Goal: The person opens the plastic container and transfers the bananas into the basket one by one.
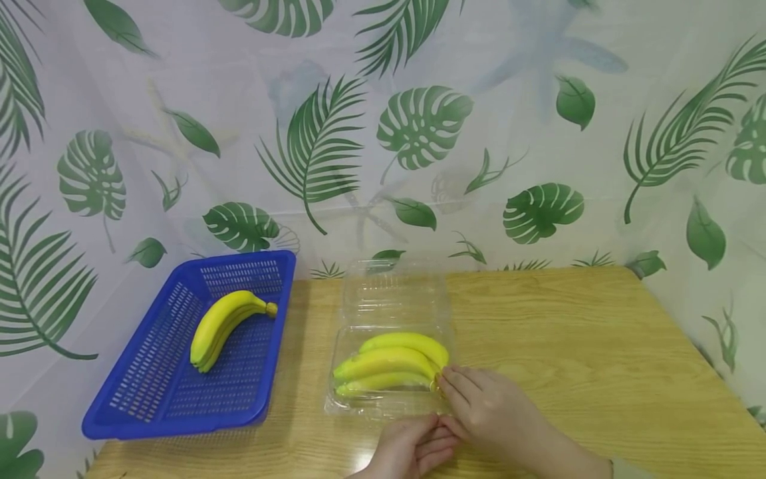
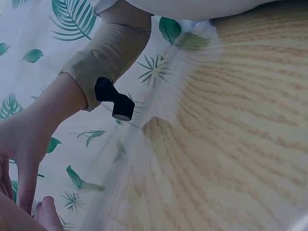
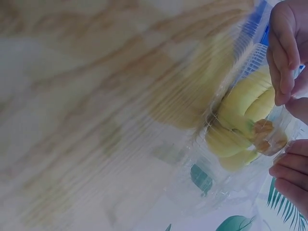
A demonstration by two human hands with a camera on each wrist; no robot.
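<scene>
A bunch of yellow bananas [image 1: 389, 362] lies in the base of a clear plastic clamshell box [image 1: 383, 404]. Its lid [image 1: 395, 299] is raised at the back. My right hand [image 1: 493, 409] has its fingers stretched out at the box's right side, fingertips right by the banana stems. My left hand [image 1: 413, 444] is in front of the box's right corner, fingers loosely bent, its tips meeting the right thumb. In the right wrist view, the brown stem end [image 3: 269, 136] shows through the plastic between the hands. The left wrist view catches the right hand [image 2: 24, 149] beyond the left fingers.
A blue perforated basket [image 1: 272, 372] stands on the wooden table [image 1: 556, 332] left of the box. Another bunch of bananas [image 1: 224, 326] lies in it. A white cloth with green leaf prints [image 1: 479, 233] hangs behind the table and along its sides.
</scene>
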